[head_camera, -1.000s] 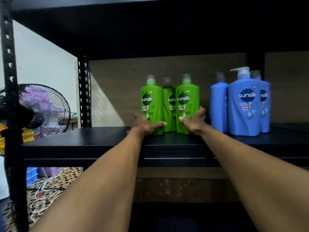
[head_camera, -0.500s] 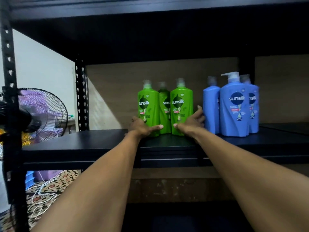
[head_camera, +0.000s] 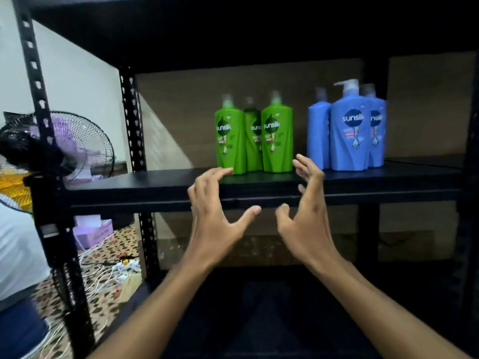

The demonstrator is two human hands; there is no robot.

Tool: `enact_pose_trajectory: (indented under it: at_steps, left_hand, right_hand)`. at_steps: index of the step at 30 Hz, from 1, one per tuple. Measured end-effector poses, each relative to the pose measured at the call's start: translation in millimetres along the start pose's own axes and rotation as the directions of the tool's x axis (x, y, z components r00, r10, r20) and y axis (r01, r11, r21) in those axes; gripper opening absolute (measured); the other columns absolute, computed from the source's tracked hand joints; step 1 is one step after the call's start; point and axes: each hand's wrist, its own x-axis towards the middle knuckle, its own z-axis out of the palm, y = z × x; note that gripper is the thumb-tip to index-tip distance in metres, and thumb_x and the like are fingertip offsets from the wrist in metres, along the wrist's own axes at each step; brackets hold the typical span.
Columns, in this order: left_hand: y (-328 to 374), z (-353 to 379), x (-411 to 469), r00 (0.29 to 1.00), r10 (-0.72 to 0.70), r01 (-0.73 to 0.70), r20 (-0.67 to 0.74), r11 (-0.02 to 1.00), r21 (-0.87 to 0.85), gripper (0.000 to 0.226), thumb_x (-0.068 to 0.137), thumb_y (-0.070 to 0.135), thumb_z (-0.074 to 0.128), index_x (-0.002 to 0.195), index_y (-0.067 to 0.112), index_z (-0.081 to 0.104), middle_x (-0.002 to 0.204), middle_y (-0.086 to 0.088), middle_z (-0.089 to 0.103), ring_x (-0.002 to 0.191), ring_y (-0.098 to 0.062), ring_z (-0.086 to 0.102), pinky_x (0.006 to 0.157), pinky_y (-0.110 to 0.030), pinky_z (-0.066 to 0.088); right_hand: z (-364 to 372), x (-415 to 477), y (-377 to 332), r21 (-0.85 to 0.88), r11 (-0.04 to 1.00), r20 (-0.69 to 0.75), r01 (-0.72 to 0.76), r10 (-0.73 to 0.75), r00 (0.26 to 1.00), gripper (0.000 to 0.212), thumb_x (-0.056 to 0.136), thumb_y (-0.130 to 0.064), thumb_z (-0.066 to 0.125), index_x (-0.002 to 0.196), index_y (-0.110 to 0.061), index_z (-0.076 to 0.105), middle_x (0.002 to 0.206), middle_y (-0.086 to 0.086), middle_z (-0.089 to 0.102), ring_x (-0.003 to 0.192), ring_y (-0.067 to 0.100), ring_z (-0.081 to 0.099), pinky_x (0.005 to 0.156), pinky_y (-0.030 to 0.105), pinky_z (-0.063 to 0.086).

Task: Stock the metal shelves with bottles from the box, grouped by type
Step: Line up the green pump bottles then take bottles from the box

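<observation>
Three green Sunsilk pump bottles [head_camera: 276,136] stand upright in a tight group on the black metal shelf [head_camera: 134,186]. To their right, three blue Sunsilk pump bottles [head_camera: 348,130] stand grouped, with a small gap between the two colours. My left hand [head_camera: 215,216] hovers in front of the shelf edge, fingers spread, holding nothing. My right hand [head_camera: 305,211] is beside it, also spread and empty, just in front of the gap between the groups. Neither hand touches a bottle. The box is not in view.
Perforated black uprights [head_camera: 133,117] frame the shelf; another shelf board sits overhead. A standing fan [head_camera: 77,146] is at the left behind the rack. White cables and a power strip [head_camera: 124,264] lie on the patterned floor. The shelf's left part is bare.
Both hands have let go of the green bottles and drawn back toward me, opening their fingers. The green bottles stay grouped on the shelf. The camera view has shifted lower and back.
</observation>
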Motion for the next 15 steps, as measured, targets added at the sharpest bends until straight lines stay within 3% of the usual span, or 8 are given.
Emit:
enact_pose_trajectory:
  at_steps: [6, 9, 11, 15]
  left_hand:
    - [12, -7, -101, 0.992, -0.104, 0.106, 0.075, 0.994, -0.033, 0.075, 0.077, 0.039, 0.086, 0.14, 0.022, 0.05, 0.14, 0.003, 0.044, 0.136, -0.017, 0.04, 0.114, -0.015, 0.024]
    - [6, -3, -161, 0.956, -0.226, 0.237, 0.185, 0.971, -0.038, 0.071, 0.08, 0.04, 0.084, 0.14, 0.025, 0.049, 0.14, 0.007, 0.043, 0.135, -0.013, 0.038, 0.112, -0.017, 0.03]
    - [-3, 1, -210, 0.903, -0.323, 0.339, 0.282, 0.941, -0.007, 0.069, 0.08, 0.04, 0.084, 0.138, 0.026, 0.05, 0.137, 0.009, 0.044, 0.131, -0.011, 0.039, 0.109, -0.02, 0.033]
    - [-27, 11, -313, 0.757, -0.508, 0.517, 0.411, 0.85, 0.099, 0.063, 0.079, 0.038, 0.085, 0.133, 0.027, 0.054, 0.13, 0.01, 0.048, 0.124, -0.011, 0.042, 0.107, -0.011, 0.029]
  right_hand:
    - [-1, -120, 11, 0.076, 0.982, 0.073, -0.175, 0.169, 0.983, 0.083, 0.079, 0.01, 0.063, 0.146, -0.028, 0.031, 0.15, -0.014, 0.038, 0.138, 0.011, 0.042, 0.111, 0.043, 0.042]
    - [-4, -178, 29, 0.037, 0.953, 0.125, -0.301, 0.294, 0.947, 0.078, 0.081, 0.008, 0.063, 0.143, -0.03, 0.033, 0.148, -0.014, 0.041, 0.135, 0.01, 0.045, 0.109, 0.042, 0.044]
    - [-8, -221, 46, -0.012, 0.923, 0.131, -0.386, 0.384, 0.914, 0.075, 0.08, 0.009, 0.061, 0.142, -0.026, 0.037, 0.144, -0.011, 0.046, 0.131, 0.011, 0.049, 0.105, 0.043, 0.047]
    - [-23, -307, 87, -0.137, 0.833, 0.174, -0.535, 0.552, 0.815, 0.075, 0.076, 0.011, 0.058, 0.14, -0.024, 0.041, 0.14, -0.008, 0.049, 0.123, 0.01, 0.052, 0.102, 0.044, 0.047]
